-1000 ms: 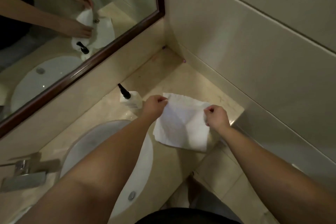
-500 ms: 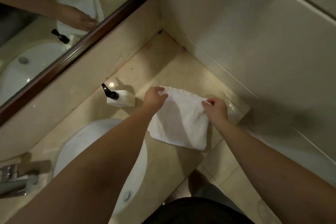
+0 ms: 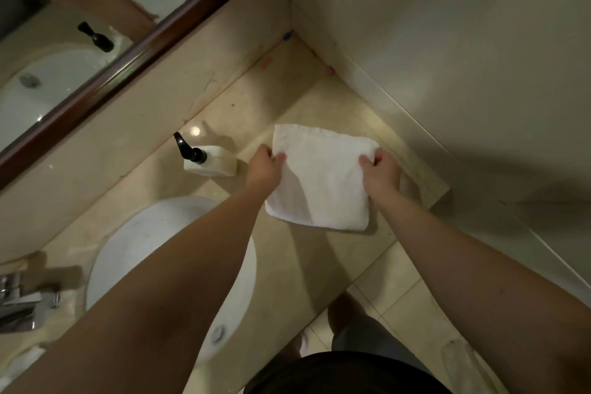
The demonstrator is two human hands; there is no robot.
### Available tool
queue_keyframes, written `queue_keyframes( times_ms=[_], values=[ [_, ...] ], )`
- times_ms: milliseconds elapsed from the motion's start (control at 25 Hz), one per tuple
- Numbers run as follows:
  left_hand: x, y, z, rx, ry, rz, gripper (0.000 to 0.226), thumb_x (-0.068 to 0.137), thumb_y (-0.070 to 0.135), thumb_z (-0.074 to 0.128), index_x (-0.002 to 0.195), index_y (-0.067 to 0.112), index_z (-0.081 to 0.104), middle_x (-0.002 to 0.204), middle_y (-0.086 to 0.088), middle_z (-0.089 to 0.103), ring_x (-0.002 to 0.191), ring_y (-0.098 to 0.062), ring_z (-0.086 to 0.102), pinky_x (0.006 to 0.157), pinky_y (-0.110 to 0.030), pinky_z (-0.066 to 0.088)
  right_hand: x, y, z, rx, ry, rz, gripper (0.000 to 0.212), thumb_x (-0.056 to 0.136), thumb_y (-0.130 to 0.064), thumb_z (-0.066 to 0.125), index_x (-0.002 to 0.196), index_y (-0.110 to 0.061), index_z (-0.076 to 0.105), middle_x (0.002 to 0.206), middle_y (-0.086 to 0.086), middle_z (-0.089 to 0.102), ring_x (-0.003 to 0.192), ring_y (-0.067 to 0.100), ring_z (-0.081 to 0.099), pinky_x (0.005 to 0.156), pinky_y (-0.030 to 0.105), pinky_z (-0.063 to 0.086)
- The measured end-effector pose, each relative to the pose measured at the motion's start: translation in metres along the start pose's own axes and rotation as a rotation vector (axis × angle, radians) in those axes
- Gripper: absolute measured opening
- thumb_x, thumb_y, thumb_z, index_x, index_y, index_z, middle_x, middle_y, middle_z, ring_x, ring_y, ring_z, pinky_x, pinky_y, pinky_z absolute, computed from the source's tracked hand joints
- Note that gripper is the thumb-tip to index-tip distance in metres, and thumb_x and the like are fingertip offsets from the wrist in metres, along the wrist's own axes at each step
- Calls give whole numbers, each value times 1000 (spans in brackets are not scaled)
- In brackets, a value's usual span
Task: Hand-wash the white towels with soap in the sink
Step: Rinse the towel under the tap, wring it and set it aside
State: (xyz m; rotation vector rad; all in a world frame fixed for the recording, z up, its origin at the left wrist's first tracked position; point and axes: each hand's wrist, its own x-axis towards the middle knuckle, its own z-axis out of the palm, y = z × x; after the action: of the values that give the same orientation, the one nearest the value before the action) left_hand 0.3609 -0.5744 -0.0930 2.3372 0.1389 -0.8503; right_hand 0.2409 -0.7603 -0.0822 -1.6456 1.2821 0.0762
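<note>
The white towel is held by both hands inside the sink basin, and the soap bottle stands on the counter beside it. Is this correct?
Not quite. The head view shows the white towel on the counter, to the right of the sink, not inside the basin. The rest holds: the left hand and right hand both grip it, and the soap bottle stands on the counter beside it.

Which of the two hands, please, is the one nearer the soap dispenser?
The left hand, gripping the white towel at its left edge, is nearer the soap dispenser; the right hand holds the towel's opposite side.
</note>
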Motion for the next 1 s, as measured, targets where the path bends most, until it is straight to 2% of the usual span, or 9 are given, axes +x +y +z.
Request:
queue_keyframes(
  times_ms=[80,120,200,320,400,600,720,880,1000],
  values=[
    [10,10,-6,-64,61,24,22,100,33,55,107,13,49,104,-5,58,105,-29,60,80,-35,43,13,-17,1,-124,-9,-59,22,98,-26,57,112,-8,59,105,6,61,101,26,60,76,26,38],
    [12,12,-6,-65,97,37,27,100,33,56,115,12,50,114,-7,58,112,-29,57,86,-37,45,18,-23,2,-204,19,-103,27,97,-27,58,117,-9,57,113,8,60,106,28,58,79,29,40],
    [10,10,1,137,189,159,48,101,36,52,140,9,42,141,-13,45,133,-30,43,106,-40,40,20,-26,8,-435,111,-258,43,96,-31,60,133,-13,48,135,11,49,122,30,50,95,39,44],
    [3,-6,36,536,113,555,62,105,45,38,156,12,24,163,-18,17,151,-33,14,122,-46,17,11,-11,31,-791,31,-609,59,99,-40,50,151,-19,30,159,10,23,145,28,24,117,42,24],
    [8,-21,55,627,75,679,62,106,46,31,158,14,21,165,-20,10,153,-34,4,124,-48,8,11,8,48,-890,-61,-695,66,101,-44,42,157,-19,17,165,11,7,152,27,6,123,44,8],
    [23,-42,69,672,166,729,62,104,47,23,157,15,25,162,-24,17,152,-39,11,124,-49,8,29,29,56,-1075,-129,-720,70,100,-55,18,158,-19,0,165,13,-6,152,27,-6,123,46,1],
    [26,-38,71,679,140,702,62,104,45,19,158,16,20,164,-23,11,153,-38,6,124,-48,2,32,25,57,-1109,-150,-719,70,101,-55,19,158,-21,-4,165,13,-11,152,27,-12,123,47,-2],
    [24,-32,61,712,51,646,67,101,52,7,159,20,10,165,-21,3,153,-36,-2,123,-44,-5,29,12,52,-1110,-280,-651,70,102,-56,18,156,-23,-12,163,11,-22,149,25,-22,122,45,-11],
    [7,-25,54,740,52,547,63,105,50,19,160,21,7,165,-20,3,153,-35,0,124,-44,1,24,-5,48,-1101,-361,-563,70,104,-51,25,156,-24,-13,162,10,-24,149,25,-22,122,43,-10]
  ],
)
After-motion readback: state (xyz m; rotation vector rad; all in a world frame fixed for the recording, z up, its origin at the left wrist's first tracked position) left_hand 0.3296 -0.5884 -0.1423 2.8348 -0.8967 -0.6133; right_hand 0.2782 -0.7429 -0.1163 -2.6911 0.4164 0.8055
